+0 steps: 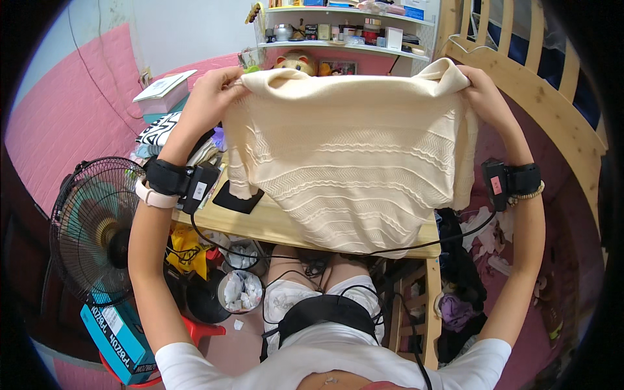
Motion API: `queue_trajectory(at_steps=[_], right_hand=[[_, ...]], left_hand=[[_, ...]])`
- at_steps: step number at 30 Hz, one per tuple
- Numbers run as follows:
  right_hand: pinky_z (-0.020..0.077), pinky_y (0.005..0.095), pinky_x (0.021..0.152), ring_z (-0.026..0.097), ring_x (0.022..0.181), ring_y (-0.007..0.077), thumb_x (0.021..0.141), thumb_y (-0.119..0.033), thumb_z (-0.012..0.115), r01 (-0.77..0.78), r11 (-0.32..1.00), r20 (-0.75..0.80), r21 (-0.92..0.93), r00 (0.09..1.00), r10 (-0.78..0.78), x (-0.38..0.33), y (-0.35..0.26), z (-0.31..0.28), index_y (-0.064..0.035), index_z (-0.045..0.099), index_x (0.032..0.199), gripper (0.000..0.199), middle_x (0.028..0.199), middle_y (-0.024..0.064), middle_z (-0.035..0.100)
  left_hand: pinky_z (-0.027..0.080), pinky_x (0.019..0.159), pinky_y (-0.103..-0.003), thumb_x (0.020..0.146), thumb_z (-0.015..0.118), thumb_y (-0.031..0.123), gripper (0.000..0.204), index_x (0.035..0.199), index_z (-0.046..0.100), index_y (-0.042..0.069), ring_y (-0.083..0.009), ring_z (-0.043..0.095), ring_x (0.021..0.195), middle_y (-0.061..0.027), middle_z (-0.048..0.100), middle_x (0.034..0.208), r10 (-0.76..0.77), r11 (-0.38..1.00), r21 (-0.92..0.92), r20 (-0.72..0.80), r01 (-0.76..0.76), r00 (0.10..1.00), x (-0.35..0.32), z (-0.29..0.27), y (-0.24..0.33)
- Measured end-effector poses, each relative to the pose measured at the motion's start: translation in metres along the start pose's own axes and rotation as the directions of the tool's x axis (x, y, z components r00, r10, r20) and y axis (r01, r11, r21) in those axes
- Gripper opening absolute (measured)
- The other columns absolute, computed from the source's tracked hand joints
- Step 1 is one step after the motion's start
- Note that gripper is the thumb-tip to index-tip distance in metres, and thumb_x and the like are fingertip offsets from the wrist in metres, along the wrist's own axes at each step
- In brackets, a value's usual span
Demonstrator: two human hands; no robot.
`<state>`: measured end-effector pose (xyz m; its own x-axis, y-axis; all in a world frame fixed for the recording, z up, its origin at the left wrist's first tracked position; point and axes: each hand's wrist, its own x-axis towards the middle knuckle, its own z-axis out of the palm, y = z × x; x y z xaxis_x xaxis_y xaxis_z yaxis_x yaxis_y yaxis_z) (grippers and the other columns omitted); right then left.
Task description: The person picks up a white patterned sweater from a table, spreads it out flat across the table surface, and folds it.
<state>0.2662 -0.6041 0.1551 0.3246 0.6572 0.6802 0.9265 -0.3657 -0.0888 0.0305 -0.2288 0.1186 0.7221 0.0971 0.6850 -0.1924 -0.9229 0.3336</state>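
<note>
A cream knitted sweater [351, 143] with rows of wavy, raised pattern hangs spread between my two raised hands. My left hand [218, 91] is closed on its upper left corner, and my right hand [478, 94] grips the upper right corner, where the cloth bunches into a fold. The top edge runs nearly straight between them. Below, the cloth droops in front of the wooden table [273, 218], its lower end reaching the table's near edge. Much of the tabletop is hidden behind it. On the table, left of the sweater, lies a small black cloth [238, 197].
A black fan [91, 227] stands at left, with a blue box [120, 338] below it. Folded clothes [159, 133] pile up at the table's left. Shelves [344, 45] rise behind. A wooden bed frame [552, 71] is at right. Cables cross from both wrists; a bin [240, 290] stands below.
</note>
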Motion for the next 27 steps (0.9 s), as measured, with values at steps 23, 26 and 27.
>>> queue_trajectory(at_steps=[23, 26, 27], right_hand=[[0.0466, 0.0230, 0.087, 0.059, 0.098, 0.0090, 0.092, -0.013, 0.053, -0.309, 0.793, 0.247, 0.525, 0.947, 0.206, 0.008, -0.016, -0.030, -0.0005, 0.052, 0.126, 0.035, 0.111, 0.0044, 0.061], [0.0498, 0.0231, 0.084, 0.061, 0.095, 0.0102, 0.092, -0.008, 0.052, -0.314, 0.737, 0.291, 0.598, 0.942, 0.165, 0.002, -0.020, -0.048, 0.0001, 0.052, 0.124, 0.033, 0.112, 0.0076, 0.060], [0.0507, 0.0228, 0.083, 0.061, 0.094, 0.0104, 0.092, -0.007, 0.052, -0.316, 0.702, 0.303, 0.638, 0.941, 0.149, 0.001, -0.022, -0.049, 0.0007, 0.053, 0.122, 0.032, 0.111, 0.0087, 0.061]], left_hand=[[0.035, 0.062, -0.019, 0.095, 0.051, 0.024, 0.027, 0.086, 0.057, 0.000, -0.0026, 0.042, 0.069, 0.0050, 0.050, 0.072, 0.070, 0.983, -0.145, -0.254, -0.110, 0.965, 0.020, -0.031, 0.001], [0.038, 0.066, -0.019, 0.095, 0.052, 0.025, 0.028, 0.087, 0.058, -0.002, -0.0026, 0.044, 0.071, 0.0045, 0.052, 0.073, 0.089, 0.960, -0.240, -0.231, -0.145, 0.969, 0.025, -0.031, -0.004], [0.038, 0.066, -0.019, 0.095, 0.052, 0.025, 0.028, 0.087, 0.058, -0.002, -0.0026, 0.044, 0.071, 0.0045, 0.052, 0.073, 0.072, 0.964, -0.236, -0.218, -0.124, 0.973, 0.024, -0.035, 0.000]])
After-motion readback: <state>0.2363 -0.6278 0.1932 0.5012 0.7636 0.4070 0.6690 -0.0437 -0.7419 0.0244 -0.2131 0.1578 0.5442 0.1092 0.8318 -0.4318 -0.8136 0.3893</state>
